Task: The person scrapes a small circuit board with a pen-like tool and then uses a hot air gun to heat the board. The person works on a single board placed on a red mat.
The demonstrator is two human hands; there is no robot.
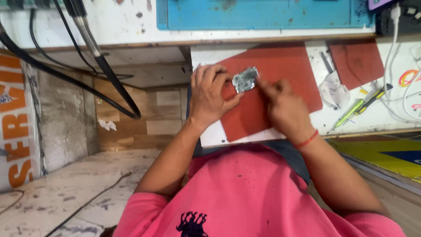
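Both hands pinch one small silvery circuit board (245, 80) — left hand (209, 96) curled on its edge, right hand (284, 106) fingertips closed — it could be dropped or bent if squeezed.

Blue mat (263, 13) up top, green screwdriver (356, 109) at rt, white cable (391, 48), black hose (66, 74) at lt

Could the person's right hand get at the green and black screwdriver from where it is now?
Probably yes. The screwdriver lies uncovered on the white bench to the right of the right hand, with nothing between, though that hand is busy at the small metal part.
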